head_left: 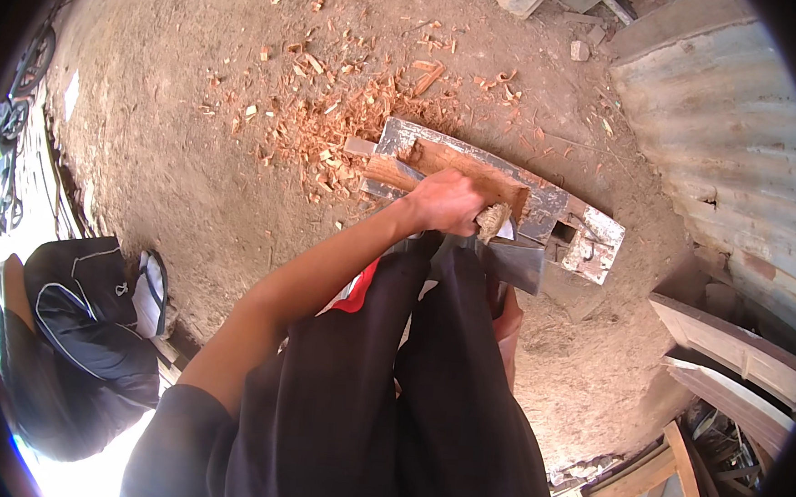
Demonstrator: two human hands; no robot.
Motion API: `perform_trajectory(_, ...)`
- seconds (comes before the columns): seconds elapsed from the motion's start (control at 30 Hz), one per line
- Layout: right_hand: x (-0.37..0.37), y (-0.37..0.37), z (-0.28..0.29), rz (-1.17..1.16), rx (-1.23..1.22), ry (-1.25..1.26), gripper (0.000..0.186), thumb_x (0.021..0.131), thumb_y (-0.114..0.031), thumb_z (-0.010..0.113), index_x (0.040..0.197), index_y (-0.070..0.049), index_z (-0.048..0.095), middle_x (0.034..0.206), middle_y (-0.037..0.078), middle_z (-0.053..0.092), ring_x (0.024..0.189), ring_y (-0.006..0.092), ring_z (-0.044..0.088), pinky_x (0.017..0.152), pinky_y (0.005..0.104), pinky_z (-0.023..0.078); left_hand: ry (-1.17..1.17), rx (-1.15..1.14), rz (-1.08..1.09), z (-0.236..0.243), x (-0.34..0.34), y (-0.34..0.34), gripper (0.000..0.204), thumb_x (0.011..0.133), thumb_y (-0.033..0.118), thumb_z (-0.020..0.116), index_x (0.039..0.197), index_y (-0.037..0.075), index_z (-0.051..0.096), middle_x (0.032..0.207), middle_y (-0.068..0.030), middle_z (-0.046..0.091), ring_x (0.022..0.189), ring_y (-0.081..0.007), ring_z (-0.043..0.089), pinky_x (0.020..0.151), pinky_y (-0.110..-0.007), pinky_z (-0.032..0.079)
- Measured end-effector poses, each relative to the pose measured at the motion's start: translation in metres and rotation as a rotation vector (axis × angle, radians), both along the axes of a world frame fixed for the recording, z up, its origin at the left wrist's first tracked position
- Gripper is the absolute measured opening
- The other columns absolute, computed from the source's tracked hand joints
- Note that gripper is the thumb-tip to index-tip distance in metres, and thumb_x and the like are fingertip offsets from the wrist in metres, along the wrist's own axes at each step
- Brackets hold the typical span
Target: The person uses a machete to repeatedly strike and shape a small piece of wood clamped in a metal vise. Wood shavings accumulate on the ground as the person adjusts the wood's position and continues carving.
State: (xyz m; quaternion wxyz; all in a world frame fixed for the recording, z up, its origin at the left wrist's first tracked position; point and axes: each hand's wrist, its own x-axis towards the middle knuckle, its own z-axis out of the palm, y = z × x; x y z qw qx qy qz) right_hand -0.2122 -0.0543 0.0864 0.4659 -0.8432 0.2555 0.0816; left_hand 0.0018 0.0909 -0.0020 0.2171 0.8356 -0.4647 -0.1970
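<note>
My left hand (448, 202) is closed over the near side of a weathered low wooden bench (539, 210) with peeling whitish paint. A rough tan end (494, 221) of something pokes out beside its fingers; what the thing is stays hidden. Under and beyond the hand lies a brown wooden piece (480, 170) along the bench top. The bench has a square hole (563, 231) and a bent metal rod (588, 237) near its right end. A grey flat-sided piece (517, 267) juts out below the hand. My right hand does not show.
Wood shavings and chips (351, 123) litter the dirt floor beyond the bench. Corrugated metal sheeting (724, 141) stands at the right, with wooden boards (729, 346) and a wooden frame (643, 487) below. A person in dark clothes (82, 348) is at the left.
</note>
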Motion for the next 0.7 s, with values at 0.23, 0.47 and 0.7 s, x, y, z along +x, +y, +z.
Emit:
perform_trajectory(0.23, -0.019, 0.002, 0.007, -0.068, 0.054, 0.096, 0.035, 0.091, -0.011, 0.073, 0.124, -0.004, 0.063, 0.101, 0.019, 0.075, 0.096, 0.0319, 0.076, 0.081, 0.037, 0.056, 0.107, 0.123, -0.103, 0.043, 0.009, 0.001, 0.036, 0.069, 0.023, 0.072, 0.101, 0.006, 0.072, 0.086, -0.0166, 0.074, 0.076, -0.0338, 0.073, 0.071, -0.046, 0.058)
perform_trajectory(0.47, -0.025, -0.008, 0.005, -0.069, 0.117, 0.084, 0.034, 0.091, -0.013, 0.074, 0.121, -0.002, 0.064, 0.101, 0.015, 0.073, 0.095, 0.0234, 0.072, 0.083, 0.0365, 0.054, 0.08, -0.067, -0.069, 0.035, 0.001, 0.007, 0.026, 0.068, 0.019, 0.071, 0.091, 0.006, 0.068, 0.081, -0.0149, 0.073, 0.083, -0.0335, 0.073, 0.073, -0.046, 0.057)
perform_trajectory(0.7, -0.009, 0.0, 0.014, -0.178, 0.114, 0.071, 0.028, 0.092, -0.008, 0.073, 0.116, 0.001, 0.063, 0.097, 0.014, 0.072, 0.088, 0.0215, 0.071, 0.079, 0.0358, 0.054, 0.095, -0.053, -0.073, 0.032, 0.001, 0.009, 0.028, 0.068, 0.02, 0.073, 0.092, 0.008, 0.067, 0.081, -0.0127, 0.073, 0.082, -0.0334, 0.073, 0.072, -0.046, 0.057)
